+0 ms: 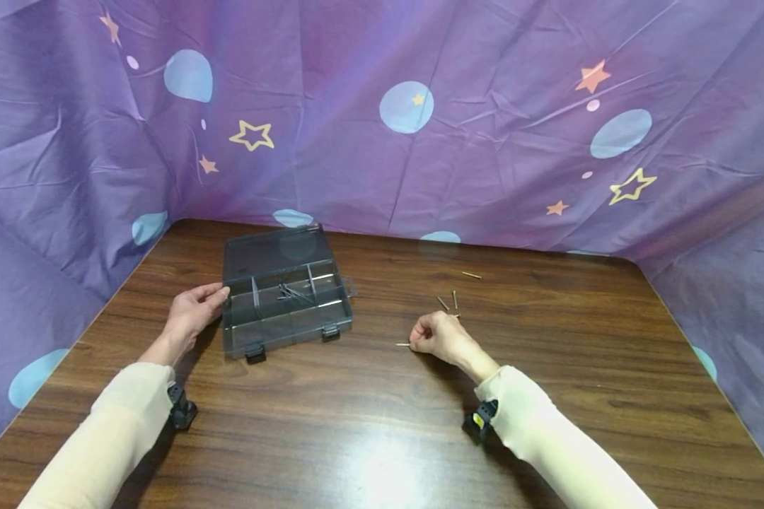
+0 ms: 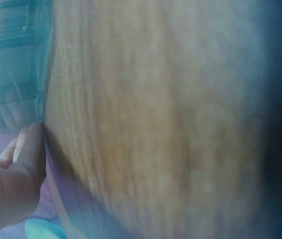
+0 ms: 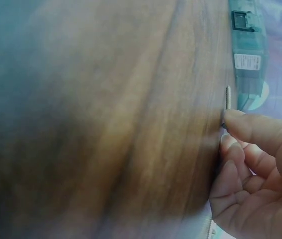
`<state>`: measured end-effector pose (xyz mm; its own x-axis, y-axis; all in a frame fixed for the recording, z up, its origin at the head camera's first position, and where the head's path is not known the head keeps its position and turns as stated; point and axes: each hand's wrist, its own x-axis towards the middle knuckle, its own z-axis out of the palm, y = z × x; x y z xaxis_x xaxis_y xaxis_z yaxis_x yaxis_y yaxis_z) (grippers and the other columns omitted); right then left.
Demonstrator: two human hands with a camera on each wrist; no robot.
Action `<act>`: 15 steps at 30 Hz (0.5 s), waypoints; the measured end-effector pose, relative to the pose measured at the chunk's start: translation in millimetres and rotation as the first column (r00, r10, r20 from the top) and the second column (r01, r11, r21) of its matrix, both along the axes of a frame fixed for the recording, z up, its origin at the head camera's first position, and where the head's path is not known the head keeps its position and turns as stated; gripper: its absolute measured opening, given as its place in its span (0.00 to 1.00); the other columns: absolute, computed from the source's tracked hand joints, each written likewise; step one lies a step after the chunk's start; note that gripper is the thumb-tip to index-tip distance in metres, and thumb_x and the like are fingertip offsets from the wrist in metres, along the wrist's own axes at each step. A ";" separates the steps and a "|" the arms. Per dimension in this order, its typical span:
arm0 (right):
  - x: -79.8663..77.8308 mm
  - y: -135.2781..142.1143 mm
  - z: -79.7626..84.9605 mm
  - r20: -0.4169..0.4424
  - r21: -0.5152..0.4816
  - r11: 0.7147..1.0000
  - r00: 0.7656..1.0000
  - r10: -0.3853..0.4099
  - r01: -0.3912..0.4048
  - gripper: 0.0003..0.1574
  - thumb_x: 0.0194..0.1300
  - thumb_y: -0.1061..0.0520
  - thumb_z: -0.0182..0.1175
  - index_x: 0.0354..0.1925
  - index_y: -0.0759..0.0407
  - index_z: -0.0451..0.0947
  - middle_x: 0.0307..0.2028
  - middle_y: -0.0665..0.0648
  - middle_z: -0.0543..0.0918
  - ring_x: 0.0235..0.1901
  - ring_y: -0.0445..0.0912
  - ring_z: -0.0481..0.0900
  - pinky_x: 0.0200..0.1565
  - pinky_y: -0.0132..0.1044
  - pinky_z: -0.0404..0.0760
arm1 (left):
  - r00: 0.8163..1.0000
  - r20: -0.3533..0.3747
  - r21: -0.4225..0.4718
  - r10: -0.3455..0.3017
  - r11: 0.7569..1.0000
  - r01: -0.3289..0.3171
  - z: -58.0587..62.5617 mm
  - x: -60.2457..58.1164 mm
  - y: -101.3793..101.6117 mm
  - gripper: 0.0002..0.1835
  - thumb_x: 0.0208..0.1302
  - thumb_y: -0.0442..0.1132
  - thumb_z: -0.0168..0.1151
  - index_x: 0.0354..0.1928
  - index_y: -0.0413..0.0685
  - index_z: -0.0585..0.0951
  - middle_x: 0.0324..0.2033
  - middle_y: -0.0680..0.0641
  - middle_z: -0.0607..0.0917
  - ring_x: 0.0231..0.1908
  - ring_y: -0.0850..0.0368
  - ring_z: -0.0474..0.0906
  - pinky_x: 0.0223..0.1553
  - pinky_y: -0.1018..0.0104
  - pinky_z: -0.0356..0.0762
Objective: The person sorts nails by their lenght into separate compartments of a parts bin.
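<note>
A see-through grey compartment box (image 1: pixel 286 329) lies on the table with its lid (image 1: pixel 276 251) swung back. Several screws (image 1: pixel 293 293) are in its middle compartment. At the box's left side, my left hand (image 1: pixel 191 311) holds the rim, its thumb and fingertips right at the wall. To the right of the box, my right hand (image 1: pixel 442 339) pinches a screw (image 3: pixel 227 98) between thumb and fingers just over the table. The threaded shaft points left, towards the box; its other end is hidden in the fingers.
Beyond my right hand lie two loose screws (image 1: pixel 455 300), and another (image 1: pixel 456 315) is partly covered by that hand. A brass-coloured screw (image 1: pixel 471 275) is farther back. Two dark latches (image 1: pixel 331 332) stick out from the box's front. A purple curtain (image 1: pixel 484 141) hangs behind the table.
</note>
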<state>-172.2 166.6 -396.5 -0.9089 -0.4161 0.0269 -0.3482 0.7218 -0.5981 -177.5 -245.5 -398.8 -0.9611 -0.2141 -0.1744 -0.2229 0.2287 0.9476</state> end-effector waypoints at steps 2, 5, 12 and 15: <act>-0.4 0.0 -0.1 -0.010 0.010 1.000 1.000 0.005 -0.005 0.02 0.46 0.64 0.66 0.22 0.60 0.81 0.20 0.49 0.81 0.22 0.36 0.71 0.29 0.28 0.73 | 1.000 0.006 0.040 0.024 0.999 -0.024 -1.1 -0.4 0.2 0.32 0.66 0.46 0.57 0.63 0.29 0.65 0.34 0.62 0.78 0.31 0.77 0.74 0.37 0.86 0.77; -1.1 -0.5 0.1 -0.009 0.010 1.000 1.000 0.001 -0.001 0.02 0.45 0.65 0.65 0.21 0.59 0.81 0.19 0.49 0.81 0.22 0.36 0.71 0.29 0.29 0.73 | 1.000 0.009 -0.014 0.015 1.000 -0.014 -1.2 -1.0 0.3 0.31 0.68 0.45 0.55 0.64 0.28 0.65 0.40 0.53 0.80 0.31 0.78 0.73 0.37 0.86 0.76; -2.5 0.1 -0.2 0.001 0.000 1.000 1.000 0.003 -0.003 0.03 0.47 0.66 0.64 0.21 0.60 0.81 0.19 0.50 0.81 0.23 0.36 0.70 0.28 0.29 0.72 | 0.999 0.035 -0.086 -0.014 0.996 0.017 2.5 -1.0 3.6 0.29 0.71 0.44 0.50 0.65 0.28 0.63 0.57 0.34 0.72 0.31 0.80 0.72 0.38 0.87 0.76; -2.4 -0.6 -0.6 0.021 -0.035 0.999 1.000 0.001 0.000 0.02 0.50 0.65 0.63 0.22 0.63 0.80 0.20 0.51 0.81 0.23 0.36 0.70 0.29 0.28 0.71 | 0.999 0.038 -0.080 -0.009 0.997 0.012 2.6 -1.3 3.8 0.29 0.71 0.44 0.50 0.65 0.29 0.63 0.58 0.34 0.71 0.32 0.80 0.72 0.39 0.86 0.76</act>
<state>-174.6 166.0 -397.1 -0.9092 -0.4157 0.0222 -0.3356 0.7003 -0.6301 -178.8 -241.7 -396.2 -0.9565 -0.2185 -0.1934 -0.2554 0.3065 0.9170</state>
